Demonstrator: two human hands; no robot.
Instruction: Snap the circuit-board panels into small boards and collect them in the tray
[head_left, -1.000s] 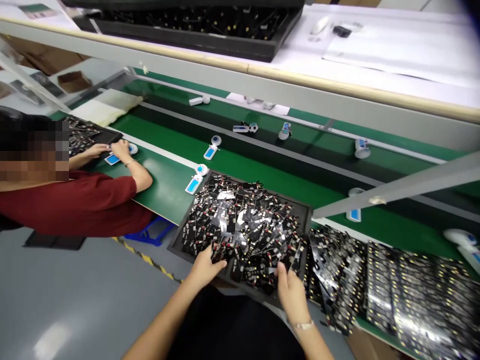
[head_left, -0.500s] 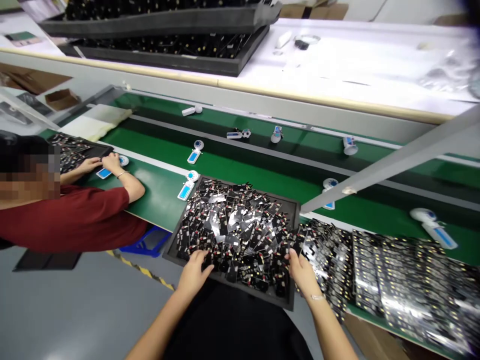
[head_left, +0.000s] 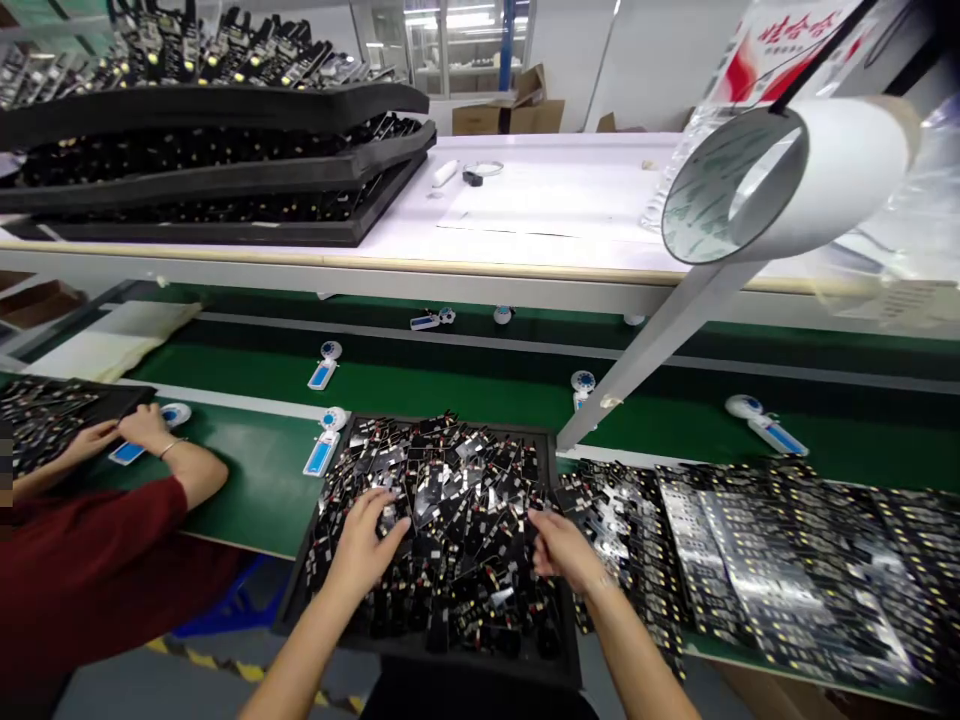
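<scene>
A black tray (head_left: 564,650) heaped with small black circuit boards (head_left: 457,500) sits at the near edge of the green bench. My left hand (head_left: 365,540) lies on the pile at the tray's left half, fingers spread and curled into the boards. My right hand (head_left: 564,548) rests on the pile near the tray's right wall, fingers bent down among the boards. Whether either hand grips a board is hidden.
More boards (head_left: 787,560) are spread to the right. White-and-blue handheld devices (head_left: 324,452) lie on the green conveyor (head_left: 465,385). A co-worker's hands (head_left: 142,428) work at the left. Stacked black trays (head_left: 210,160) and a white tape roll (head_left: 780,180) sit above.
Both my hands moved from the tray's near edge up onto the middle of the pile. The view tilted upward, revealing the upper shelf and tape roll.
</scene>
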